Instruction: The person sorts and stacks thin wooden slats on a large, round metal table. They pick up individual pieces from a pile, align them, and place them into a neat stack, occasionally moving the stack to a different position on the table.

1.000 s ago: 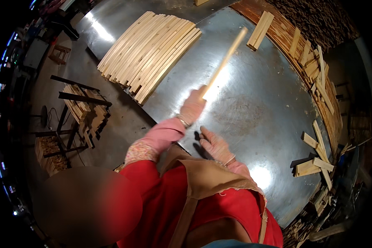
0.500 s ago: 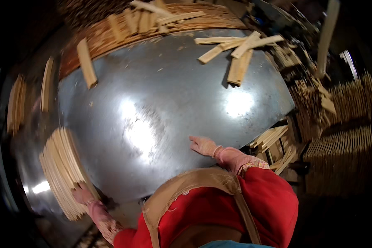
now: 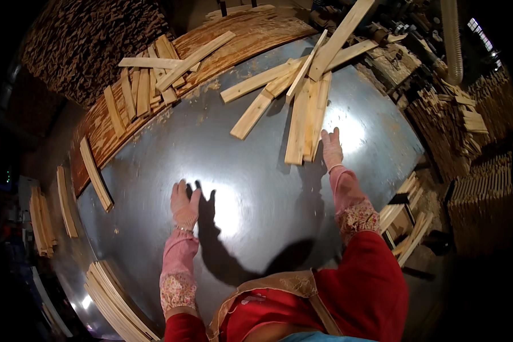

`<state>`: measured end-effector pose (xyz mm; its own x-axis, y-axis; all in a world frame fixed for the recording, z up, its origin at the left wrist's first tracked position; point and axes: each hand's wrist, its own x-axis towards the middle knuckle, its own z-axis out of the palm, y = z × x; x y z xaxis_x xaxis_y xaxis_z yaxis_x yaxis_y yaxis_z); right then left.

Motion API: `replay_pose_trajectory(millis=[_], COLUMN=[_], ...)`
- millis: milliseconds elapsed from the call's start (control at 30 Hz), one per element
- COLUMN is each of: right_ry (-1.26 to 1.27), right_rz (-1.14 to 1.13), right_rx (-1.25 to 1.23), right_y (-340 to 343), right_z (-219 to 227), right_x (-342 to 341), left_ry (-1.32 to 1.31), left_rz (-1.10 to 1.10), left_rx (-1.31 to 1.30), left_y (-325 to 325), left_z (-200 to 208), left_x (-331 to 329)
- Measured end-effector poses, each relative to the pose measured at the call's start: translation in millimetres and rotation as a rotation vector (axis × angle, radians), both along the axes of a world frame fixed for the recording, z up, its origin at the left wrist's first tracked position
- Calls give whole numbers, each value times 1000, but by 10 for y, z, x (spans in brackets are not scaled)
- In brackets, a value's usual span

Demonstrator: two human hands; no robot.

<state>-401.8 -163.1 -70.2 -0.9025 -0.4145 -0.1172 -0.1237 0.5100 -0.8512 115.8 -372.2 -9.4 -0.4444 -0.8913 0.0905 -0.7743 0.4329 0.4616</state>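
Observation:
My left hand point(image 3: 185, 210), in a pale pink glove, is over the middle of the grey metal tabletop point(image 3: 251, 188) with its fingers apart and nothing in it. Reaching farther forward, my right hand point(image 3: 332, 151) is also empty and open. Its fingers are just right of the near ends of a loose pile of pale wooden boards point(image 3: 296, 134); whether they touch is hard to tell. A longer board point(image 3: 339, 40) slants up from the top of this pile toward the far edge. At the near left lies a neat stack of wooden slats point(image 3: 117, 302).
More boards point(image 3: 148, 85) lie crisscrossed on a reddish wooden panel point(image 3: 256, 28) along the far edge. Single slats point(image 3: 96, 174) rest at the left. Stacked wood point(image 3: 479, 199) stands right of the table, and a large wood pile point(image 3: 91, 45) rises at the far left.
My left hand has left the slat stack and moved forward over the tabletop. My right hand has reached forward to the board pile, where more boards now lie. The view has shifted.

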Motion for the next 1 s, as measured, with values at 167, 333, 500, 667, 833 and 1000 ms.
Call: replay_pose_trajectory(millis=[167, 333, 500, 667, 833, 1000], right_ry=[-76, -220, -226, -209, -27, -267], right_rz=[-97, 17, -118, -124, -131, 233], right_rx=[-137, -739, -697, -491, -355, -570], right_y=[-773, -1128, -1767, -2237, -2076, -1922], right_z=[-546, -1083, -490, -199, -448, -414], right_x=[-995, -2252, -2797, -2881, -2792, -1737], left_ry=[37, 136, 320, 51, -226, -160], left_rz=[-122, -396, -492, -657, -733, -465], left_rx=[13, 82, 221, 482, 492, 472], left_y=[-945, -1999, -2572, -2404, -1470, -299], left_z=[176, 77, -210, -246, 118, -39], left_x=[-1627, -3214, -4591, -5262, -4990, -3887])
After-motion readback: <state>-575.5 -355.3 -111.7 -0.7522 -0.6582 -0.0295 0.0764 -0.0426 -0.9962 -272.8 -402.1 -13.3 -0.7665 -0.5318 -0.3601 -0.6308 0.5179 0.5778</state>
